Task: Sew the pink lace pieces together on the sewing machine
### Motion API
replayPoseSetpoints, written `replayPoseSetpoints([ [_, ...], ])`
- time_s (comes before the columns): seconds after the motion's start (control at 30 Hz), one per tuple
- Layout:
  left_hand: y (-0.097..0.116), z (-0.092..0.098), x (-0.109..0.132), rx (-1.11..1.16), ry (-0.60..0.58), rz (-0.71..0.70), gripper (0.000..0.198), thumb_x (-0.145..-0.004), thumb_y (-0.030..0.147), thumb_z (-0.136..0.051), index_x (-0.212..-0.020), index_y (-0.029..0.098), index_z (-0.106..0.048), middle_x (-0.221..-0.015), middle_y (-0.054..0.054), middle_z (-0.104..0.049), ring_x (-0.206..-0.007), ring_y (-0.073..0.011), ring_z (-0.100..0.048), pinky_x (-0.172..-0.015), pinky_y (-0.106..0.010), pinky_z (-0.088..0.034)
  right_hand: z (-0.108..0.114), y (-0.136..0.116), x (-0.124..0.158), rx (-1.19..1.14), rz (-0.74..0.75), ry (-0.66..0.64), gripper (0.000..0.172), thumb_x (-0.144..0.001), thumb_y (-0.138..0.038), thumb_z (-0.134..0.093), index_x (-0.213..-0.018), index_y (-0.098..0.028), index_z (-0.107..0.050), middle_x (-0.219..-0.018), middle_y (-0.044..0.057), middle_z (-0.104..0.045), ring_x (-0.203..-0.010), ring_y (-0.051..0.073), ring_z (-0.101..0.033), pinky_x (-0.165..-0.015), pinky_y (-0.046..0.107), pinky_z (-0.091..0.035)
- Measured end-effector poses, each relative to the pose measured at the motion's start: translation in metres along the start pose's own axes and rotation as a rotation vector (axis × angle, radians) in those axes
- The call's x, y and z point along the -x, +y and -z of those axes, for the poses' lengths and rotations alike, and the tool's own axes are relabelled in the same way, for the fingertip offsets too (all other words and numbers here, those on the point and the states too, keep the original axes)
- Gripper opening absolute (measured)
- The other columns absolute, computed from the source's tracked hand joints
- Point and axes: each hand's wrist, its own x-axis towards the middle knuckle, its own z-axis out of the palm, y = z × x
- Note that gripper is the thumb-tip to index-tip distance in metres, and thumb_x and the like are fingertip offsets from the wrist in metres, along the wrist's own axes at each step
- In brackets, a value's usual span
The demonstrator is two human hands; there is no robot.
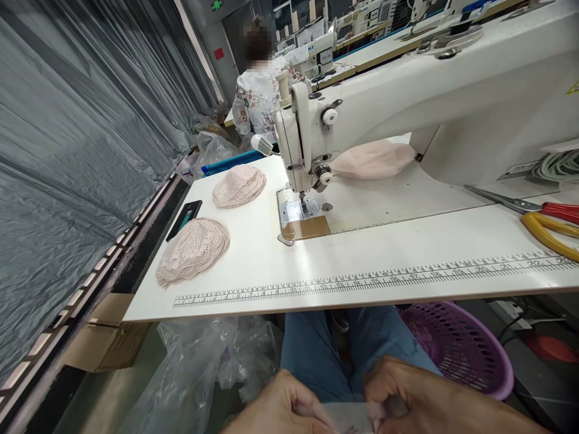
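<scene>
At the lower edge of the head view, over my lap, my left hand (pixel 287 404) and my right hand (pixel 407 398) are closed close together. Stretched between them is a pale, see-through piece of thin material (pixel 348 415); its lower part is cut off by the frame, so I cannot tell its kind. Both hands stay below the front edge of the white sewing table (pixel 253 253). On that table stands a white sewing machine (pixel 296 144). Two stacks of light pink lace pieces, a nearer one (pixel 193 250) and a farther one (pixel 239 185), lie left of the needle.
Pale pink fabric (pixel 375 160) rests under the machine arm. Scissors (pixel 543 217) with red and yellow handles lie at the right, a dark phone-like object (pixel 184 218) at the left. Below are a purple basket (pixel 470 349), plastic bags (pixel 194 374) and a cardboard box (pixel 106 334). A person (pixel 262 96) sits ahead.
</scene>
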Motion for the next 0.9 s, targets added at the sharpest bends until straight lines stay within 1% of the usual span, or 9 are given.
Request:
replayPoseSetpoints([
  [0.07,-0.001,0.001,0.000,-0.013,0.004,0.004,0.044,-0.062,0.055,-0.082,-0.080,0.016,-0.080,-0.076,-0.006,-0.073,-0.064,-0.0142,-0.060,-0.056,-0.020,-0.040,0.000,0.002,0.000,-0.041,-0.007,-0.027,0.008,-0.068,-0.024,-0.071,-0.072,-0.018,-0.075,-0.067,-0.002,-0.065,-0.068,0.015,-0.059,-0.060,0.022,-0.041],
  [0.17,0.003,0.001,0.001,-0.026,-0.021,0.029,0.039,-0.064,0.051,-0.082,-0.081,0.017,-0.080,-0.077,-0.005,-0.074,-0.065,-0.0153,-0.061,-0.056,-0.020,-0.040,0.000,0.006,0.001,-0.087,-0.020,-0.037,0.011,-0.068,-0.026,-0.073,-0.074,-0.018,-0.076,-0.070,0.000,-0.069,-0.070,0.015,-0.062,-0.059,0.021,-0.042],
  [0.27,0.008,0.002,0.001,0.011,-0.043,0.005,0.037,-0.067,0.051,-0.080,-0.081,0.017,-0.080,-0.068,-0.003,-0.069,-0.055,-0.0095,-0.051,-0.052,-0.018,-0.035,0.003,0.008,0.001,-0.114,-0.016,-0.055,0.017,-0.068,-0.031,-0.074,-0.077,-0.018,-0.077,-0.074,0.001,-0.071,-0.072,0.017,-0.065,-0.060,0.021,-0.044],
  [0.37,0.006,0.002,-0.001,0.107,-0.086,-0.065,0.047,-0.066,0.058,-0.079,-0.085,0.015,-0.079,-0.058,0.001,-0.059,-0.048,-0.0051,-0.038,-0.046,-0.017,-0.027,0.010,0.007,0.001,-0.123,0.003,-0.077,0.024,-0.071,-0.038,-0.073,-0.081,-0.017,-0.078,-0.077,0.003,-0.073,-0.075,0.019,-0.068,-0.063,0.023,-0.048],
  [0.43,0.003,0.003,-0.003,0.146,-0.104,-0.106,0.053,-0.064,0.061,-0.080,-0.087,0.013,-0.079,-0.055,0.002,-0.053,-0.047,-0.0043,-0.034,-0.044,-0.017,-0.024,0.016,0.004,-0.001,-0.119,0.013,-0.079,0.029,-0.072,-0.042,-0.072,-0.082,-0.016,-0.077,-0.079,0.005,-0.073,-0.078,0.020,-0.069,-0.067,0.025,-0.049],
  [0.57,0.004,0.006,-0.003,0.175,-0.112,-0.130,0.049,-0.065,0.058,-0.080,-0.085,0.014,-0.079,-0.054,0.004,-0.048,-0.046,-0.0032,-0.031,-0.046,-0.016,-0.026,0.020,0.000,-0.003,-0.098,0.017,-0.085,0.033,-0.072,-0.045,-0.071,-0.081,-0.014,-0.077,-0.079,0.006,-0.073,-0.079,0.021,-0.069,-0.067,0.025,-0.050],
  [0.67,0.008,0.007,0.000,0.184,-0.108,-0.129,0.044,-0.067,0.056,-0.080,-0.085,0.015,-0.079,-0.056,0.004,-0.049,-0.047,-0.0029,-0.032,-0.048,-0.016,-0.029,0.015,0.002,-0.005,-0.093,0.003,-0.091,0.030,-0.069,-0.040,-0.074,-0.082,-0.014,-0.078,-0.079,0.004,-0.073,-0.077,0.019,-0.069,-0.064,0.022,-0.048],
  [0.8,0.007,0.009,0.003,0.155,-0.077,-0.113,0.045,-0.068,0.057,-0.079,-0.085,0.015,-0.079,-0.056,0.003,-0.053,-0.048,-0.0037,-0.033,-0.048,-0.016,-0.028,0.010,0.000,-0.007,-0.051,-0.022,-0.111,0.018,-0.061,-0.022,-0.074,-0.076,-0.014,-0.078,-0.070,0.000,-0.070,-0.066,0.014,-0.064,-0.056,0.018,-0.042],
  [0.9,0.007,0.011,0.005,0.120,-0.059,-0.088,0.047,-0.066,0.058,-0.079,-0.086,0.015,-0.078,-0.060,0.002,-0.057,-0.051,-0.0050,-0.037,-0.049,-0.017,-0.027,0.017,-0.008,-0.006,0.029,-0.031,-0.076,0.015,-0.064,-0.017,-0.069,-0.076,-0.017,-0.078,-0.069,-0.001,-0.066,-0.069,0.014,-0.062,-0.058,0.019,-0.041],
])
